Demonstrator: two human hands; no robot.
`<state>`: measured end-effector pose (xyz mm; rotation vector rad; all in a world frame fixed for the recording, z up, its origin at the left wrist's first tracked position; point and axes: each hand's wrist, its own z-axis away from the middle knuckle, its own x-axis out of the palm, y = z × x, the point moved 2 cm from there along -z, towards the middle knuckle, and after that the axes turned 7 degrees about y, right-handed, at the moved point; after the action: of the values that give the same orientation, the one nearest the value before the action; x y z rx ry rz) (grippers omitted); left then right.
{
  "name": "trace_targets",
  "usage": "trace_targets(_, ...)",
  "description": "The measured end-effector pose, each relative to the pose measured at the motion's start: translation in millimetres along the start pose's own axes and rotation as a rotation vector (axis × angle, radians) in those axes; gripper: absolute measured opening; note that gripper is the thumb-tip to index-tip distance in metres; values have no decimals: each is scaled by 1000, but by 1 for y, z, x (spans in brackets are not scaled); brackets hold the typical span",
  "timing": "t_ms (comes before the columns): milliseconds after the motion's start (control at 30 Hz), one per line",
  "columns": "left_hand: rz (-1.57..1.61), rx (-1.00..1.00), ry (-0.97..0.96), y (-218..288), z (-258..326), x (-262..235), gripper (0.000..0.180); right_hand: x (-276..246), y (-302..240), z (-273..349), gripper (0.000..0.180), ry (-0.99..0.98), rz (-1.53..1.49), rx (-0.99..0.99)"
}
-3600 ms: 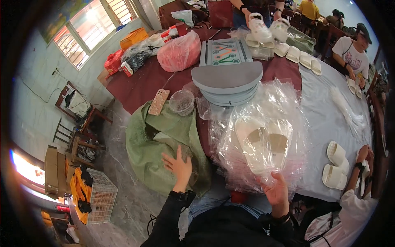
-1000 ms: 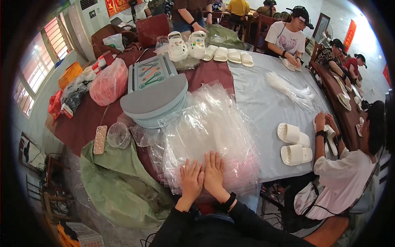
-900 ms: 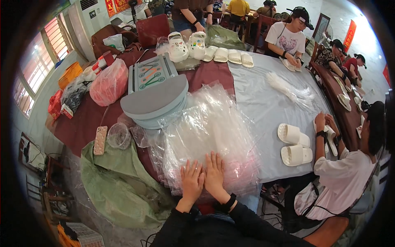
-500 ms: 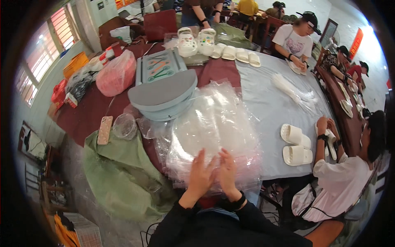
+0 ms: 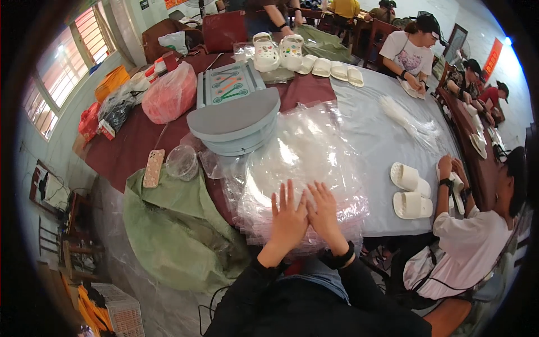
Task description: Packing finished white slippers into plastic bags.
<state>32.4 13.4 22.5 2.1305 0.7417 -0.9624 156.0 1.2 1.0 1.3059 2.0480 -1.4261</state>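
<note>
A broad stack of clear plastic bags (image 5: 297, 151) lies on the table edge in front of me. My left hand (image 5: 289, 216) rests flat on the stack with its fingers spread. Beside it my right hand (image 5: 324, 210) is also laid flat on the bags, fingers stretched out, a dark band round the wrist. The thumbs and inner fingers of both hands come close together. Neither hand holds anything. Just beyond the bags stands a grey-blue plastic case (image 5: 236, 121) with a rounded front and a patterned panel.
Cream slippers (image 5: 412, 205) lie at the right, near a seated person (image 5: 471, 247) handling another pair. White clogs (image 5: 266, 53) stand at the back. On the left are a green cloth (image 5: 174, 236), a phone (image 5: 153, 168), a round clear tub (image 5: 182, 162) and a pink bag (image 5: 170, 92).
Both hands have flattened onto the bags, where earlier they were raised and angled toward each other. The whole view has shifted slightly, so the table appears farther right.
</note>
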Motion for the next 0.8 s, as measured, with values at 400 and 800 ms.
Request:
trace_targets(400,32,113,-181,-18,13,15,75,1,10,-16,42,28,-32,26)
trace_targets(800,-14,88,-169,-25,-6,23,94,-185,231,20,68,591,764,777)
